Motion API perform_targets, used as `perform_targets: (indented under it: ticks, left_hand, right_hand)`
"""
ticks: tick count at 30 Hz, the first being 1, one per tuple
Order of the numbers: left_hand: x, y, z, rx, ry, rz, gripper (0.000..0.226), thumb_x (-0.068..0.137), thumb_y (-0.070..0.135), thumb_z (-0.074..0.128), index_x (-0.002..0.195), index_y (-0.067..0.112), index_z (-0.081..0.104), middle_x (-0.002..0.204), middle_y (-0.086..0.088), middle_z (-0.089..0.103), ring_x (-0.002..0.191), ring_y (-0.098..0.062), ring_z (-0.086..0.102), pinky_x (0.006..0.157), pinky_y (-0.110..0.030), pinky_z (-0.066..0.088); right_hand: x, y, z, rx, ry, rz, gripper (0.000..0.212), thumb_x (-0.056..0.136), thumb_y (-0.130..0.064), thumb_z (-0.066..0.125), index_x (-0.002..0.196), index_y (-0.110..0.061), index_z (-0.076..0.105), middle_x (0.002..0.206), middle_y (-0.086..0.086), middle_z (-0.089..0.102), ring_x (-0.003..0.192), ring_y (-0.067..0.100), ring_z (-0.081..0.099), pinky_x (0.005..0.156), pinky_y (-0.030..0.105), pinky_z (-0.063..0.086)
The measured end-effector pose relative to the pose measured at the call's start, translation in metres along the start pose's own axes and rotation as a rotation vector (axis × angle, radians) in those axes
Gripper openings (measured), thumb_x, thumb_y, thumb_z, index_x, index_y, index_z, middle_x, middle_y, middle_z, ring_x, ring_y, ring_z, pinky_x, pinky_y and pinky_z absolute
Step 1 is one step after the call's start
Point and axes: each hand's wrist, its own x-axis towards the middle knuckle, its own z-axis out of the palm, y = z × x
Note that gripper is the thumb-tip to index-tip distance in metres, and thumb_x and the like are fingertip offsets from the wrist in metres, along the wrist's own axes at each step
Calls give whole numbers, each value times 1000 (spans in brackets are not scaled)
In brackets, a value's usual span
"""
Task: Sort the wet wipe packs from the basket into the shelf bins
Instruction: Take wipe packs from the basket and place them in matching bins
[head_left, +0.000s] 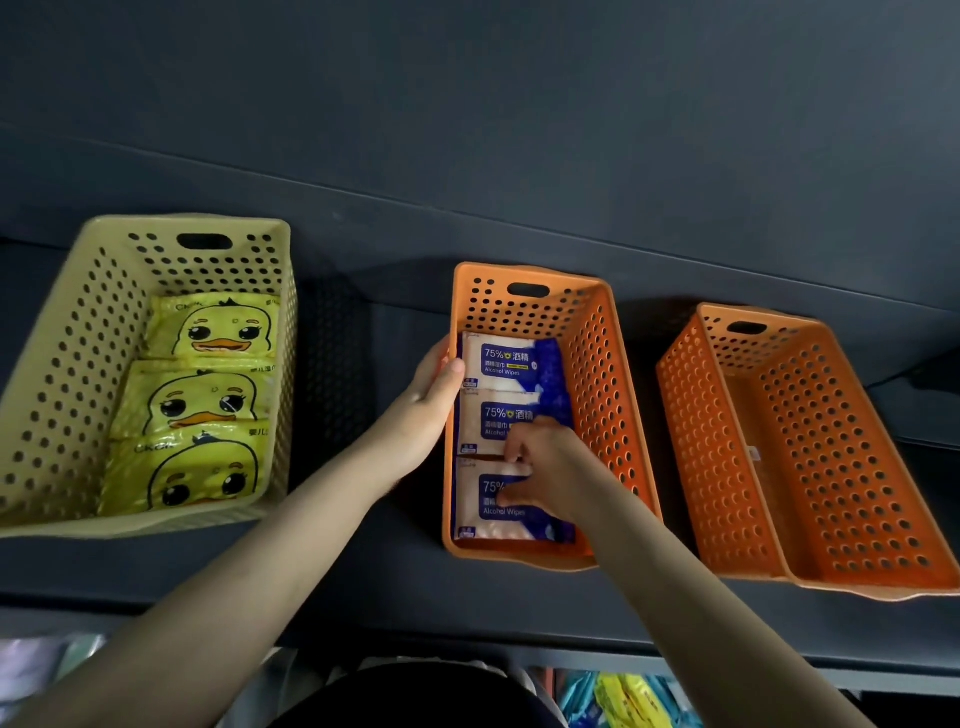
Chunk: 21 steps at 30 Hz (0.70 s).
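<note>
Shelf (363, 571): dark and wide, with three bins side by side on it.
Beige bin (67, 364): on the left, with holes in its walls. Three yellow duck packs (197, 395) lie flat inside in a row from back to front.
Right orange bin (841, 441): I see no packs in it, only a small pale sticker low on one wall.
Middle orange bin (597, 364): three alcohol wipes packs lie in it, one behind the other, and both hands are here.
Left hand (426, 400): it holds the left wall of the middle orange bin. The thumb hooks over the rim and the fingers wrap the outside.
Right hand (550, 462): it is down inside the bin. The bent fingers (514, 447) and the thumb pinch the far end of the nearest alcohol wipes pack (498, 519).
Other blue packs: the middle pack (493, 421) touches the nearest one, and the far pack (504, 361) sits near the back wall.
Bright packs low down (623, 696): blurry, under the shelf edge. I cannot make out a basket around them.
How far along: six packs are in bins, sorted by kind. I think the nearest blue one is just being set in place. One bin still waits, and the bright packs below look like more to sort.
</note>
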Motion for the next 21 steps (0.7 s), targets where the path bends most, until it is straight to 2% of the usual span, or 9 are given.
perform_targets:
  ticks: [1, 3, 6, 9, 12, 14, 17, 19, 21]
  left_hand:
    - [0, 0, 1, 1, 9, -8, 48, 102, 51, 23, 148, 46, 16, 126, 26, 39, 113, 8, 40, 94, -19, 31]
    - [1, -2, 2, 5, 25, -23, 48, 100, 55, 23, 148, 48, 17, 126, 25, 40, 117, 2, 37, 98, -27, 30]
    - [-2, 0, 4, 32, 76, -16, 48, 99, 58, 26, 146, 46, 27, 123, 24, 43, 117, 1, 40, 98, -29, 31]
    - [-8, 3, 2, 102, 148, -23, 49, 99, 56, 34, 142, 34, 41, 122, 17, 51, 121, -6, 48, 93, -27, 34]
    - [-17, 4, -6, 249, 196, -28, 53, 99, 50, 40, 146, 24, 38, 144, 5, 48, 133, -15, 44, 99, -27, 34]
    - [-29, 3, -15, 302, 216, -10, 51, 100, 42, 44, 147, 22, 37, 150, 1, 43, 136, -15, 41, 103, -27, 31]
    - [-65, -6, -26, 288, 233, 81, 43, 100, 31, 49, 141, 21, 46, 144, 3, 50, 129, -10, 46, 101, -21, 31]
    - [-99, -19, -31, 297, 252, 158, 36, 99, 26, 50, 135, 21, 52, 136, 5, 56, 117, -6, 52, 96, -19, 33]
    - [-136, -40, -34, 295, 237, 207, 33, 99, 23, 51, 131, 19, 56, 131, 7, 59, 108, -5, 55, 90, -16, 36]
  right_hand:
    - [0, 0, 0, -8, 7, -3, 42, 78, -29, 78, 111, -19, 56, 125, -1, 53, 112, 19, 56, 93, 33, 51]
    - [0, 0, 0, -7, 12, -4, 40, 78, -29, 78, 111, -18, 56, 122, 0, 55, 108, 18, 57, 92, 33, 52]
    - [1, 0, -3, -28, -13, -9, 39, 80, -28, 77, 111, -14, 57, 112, 1, 59, 99, 17, 60, 89, 35, 53]
    - [-5, 3, -8, -10, 31, -20, 42, 81, -33, 76, 115, -15, 59, 110, 1, 63, 97, 17, 62, 87, 36, 55]
    - [-27, 6, -18, 7, 185, -73, 45, 84, -38, 71, 123, -19, 58, 119, -2, 63, 104, 15, 60, 87, 35, 55]
    - [-52, 4, -22, 118, 250, -101, 45, 89, -39, 66, 128, -21, 56, 125, -4, 60, 109, 13, 58, 84, 32, 57]
    - [-97, -1, -12, 193, 417, -139, 43, 92, -37, 62, 131, -21, 55, 131, -3, 58, 112, 11, 57, 85, 29, 54]
    - [-129, -5, 9, 182, 576, -140, 44, 92, -32, 63, 132, -17, 56, 131, 1, 60, 114, 18, 58, 90, 28, 48]
    - [-159, -10, 41, 190, 705, -107, 43, 90, -23, 66, 131, -12, 58, 124, 6, 63, 108, 26, 60, 85, 25, 41]
